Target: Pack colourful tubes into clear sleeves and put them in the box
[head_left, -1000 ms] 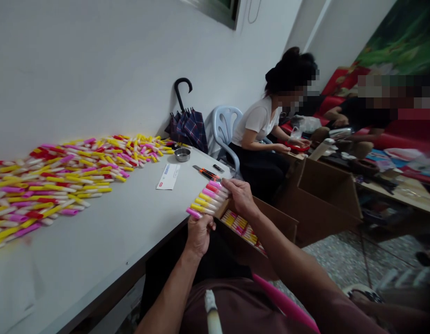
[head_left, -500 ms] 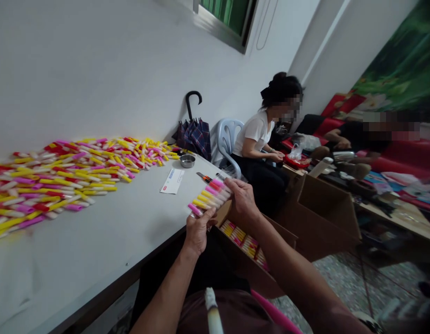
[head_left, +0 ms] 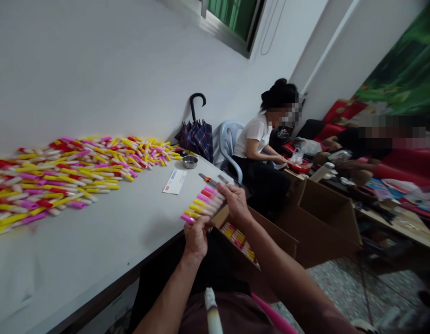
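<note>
A fanned row of plastic tubes (head_left: 204, 202) — pink, yellow and red tips — is up in the air over the corner of the white table (head_left: 138, 227), light and stiff by the look of it (slick too, so the row's ends are the place to hold). The right hand (head_left: 236, 204) curls over the upper end, fingers pressed together; the left hand (head_left: 197, 239) pinches the lower end. At 9 o'clock, a loose heap of tubes (head_left: 72, 174); at 4 o'clock, an open cardboard box (head_left: 270, 234).

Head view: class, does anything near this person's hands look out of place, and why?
A white cigarette with a long grey ash tip pokes up at the view's bottom, below the left hand and pink-and-yellow plastic tubes; ash that near them looks odd.
</note>
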`<move>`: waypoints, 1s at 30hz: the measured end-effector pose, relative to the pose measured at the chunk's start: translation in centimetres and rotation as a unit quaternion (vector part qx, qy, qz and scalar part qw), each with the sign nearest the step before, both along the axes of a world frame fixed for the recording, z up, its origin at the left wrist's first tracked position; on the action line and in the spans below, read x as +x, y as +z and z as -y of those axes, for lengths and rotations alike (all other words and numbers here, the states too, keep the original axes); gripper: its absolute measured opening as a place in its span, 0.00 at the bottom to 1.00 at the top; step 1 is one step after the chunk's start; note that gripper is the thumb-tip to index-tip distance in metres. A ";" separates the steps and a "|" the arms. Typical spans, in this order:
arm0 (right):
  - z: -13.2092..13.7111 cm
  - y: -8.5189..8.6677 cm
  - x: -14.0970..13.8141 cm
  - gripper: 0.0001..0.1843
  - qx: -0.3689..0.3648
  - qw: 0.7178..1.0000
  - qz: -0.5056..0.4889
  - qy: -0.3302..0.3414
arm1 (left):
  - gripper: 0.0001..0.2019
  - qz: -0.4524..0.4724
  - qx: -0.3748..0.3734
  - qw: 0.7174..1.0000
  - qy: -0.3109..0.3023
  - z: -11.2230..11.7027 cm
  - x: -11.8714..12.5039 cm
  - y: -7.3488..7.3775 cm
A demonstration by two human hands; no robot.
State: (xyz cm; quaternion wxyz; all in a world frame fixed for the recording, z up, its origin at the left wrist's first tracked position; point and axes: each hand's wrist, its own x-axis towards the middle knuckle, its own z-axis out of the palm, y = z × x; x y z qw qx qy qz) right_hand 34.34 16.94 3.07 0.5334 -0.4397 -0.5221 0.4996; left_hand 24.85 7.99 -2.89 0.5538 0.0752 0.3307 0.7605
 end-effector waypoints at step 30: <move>-0.1 3.6 -0.6 0.24 0.045 0.997 0.051 0.045 | 0.24 0.010 0.079 0.995 -0.065 -0.3 -2.3 0.5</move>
